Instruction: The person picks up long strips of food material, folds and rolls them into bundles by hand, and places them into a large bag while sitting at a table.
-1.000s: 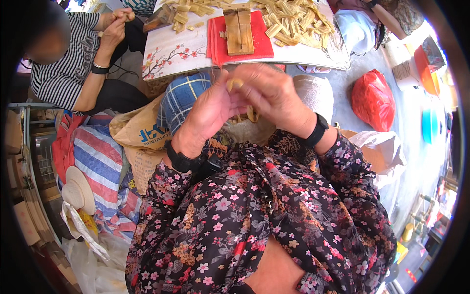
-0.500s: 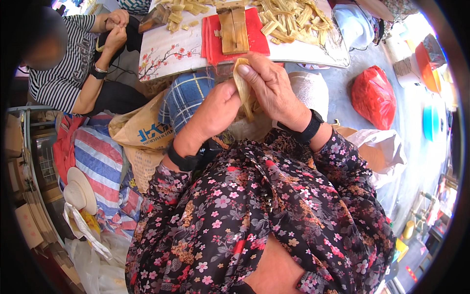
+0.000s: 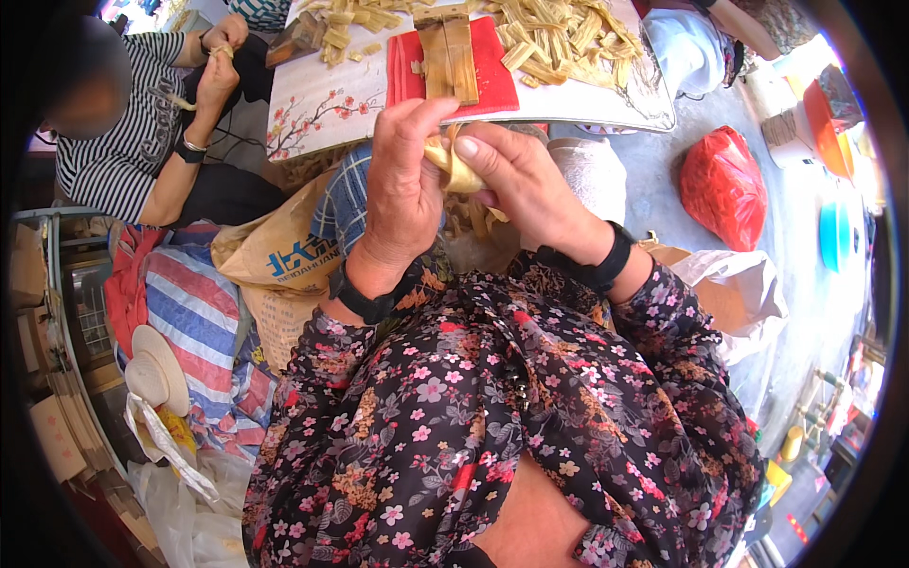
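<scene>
Just off the near edge of the table, both hands grip one pale yellow dried strip (image 3: 461, 173), which is bent over into a short loop. My left hand (image 3: 396, 189) has its fingers raised and holds the strip's left side. On the other side my right hand (image 3: 530, 185) pinches it between thumb and fingers. Parts of the strip are covered by the fingers. Beyond the hands, a wooden block (image 3: 449, 62) with a lengthwise slit lies on a folded red cloth (image 3: 497, 80).
More dried strips (image 3: 573, 43) lie heaped on the white flower-patterned table (image 3: 331, 99). At the left a person in a striped shirt (image 3: 114, 175) works a strip by hand. A red plastic bag (image 3: 724, 185) stands on the floor at the right, a brown sack (image 3: 275, 241) at the left.
The strip hung down lengthwise between my hands and is now folded over. My left hand has risen and turned its fingers up; my right hand has shifted slightly down.
</scene>
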